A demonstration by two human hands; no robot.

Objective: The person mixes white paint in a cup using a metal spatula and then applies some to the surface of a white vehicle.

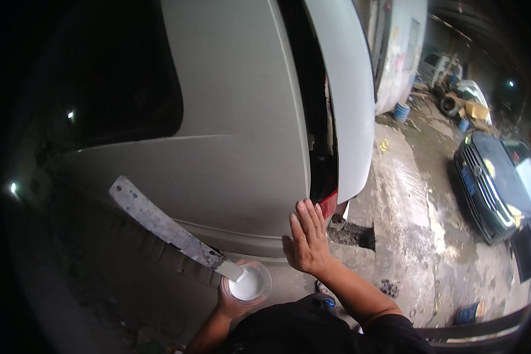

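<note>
At the bottom centre my left hand [233, 305] grips a clear plastic cup [248, 286] of white liquid. A long flat stick [159, 215], smeared with grey and white, slants out of the cup to the upper left. My right hand [307, 236] is open, fingers extended at the lower rear corner of a silver-grey vehicle panel [236, 82]; whether it touches the panel is unclear. Just beyond my fingertips are a red tail light [329, 203] and a dark gap beside the raised or offset rear door [348, 88].
A dark car [489, 183] stands at the right. A pale vehicle body [398, 53], blue buckets [401, 112], tyres [448, 105] and scrap are behind. A drum [469, 312] lies lower right. The concrete floor [413, 194] has a pit [354, 236] near the bumper.
</note>
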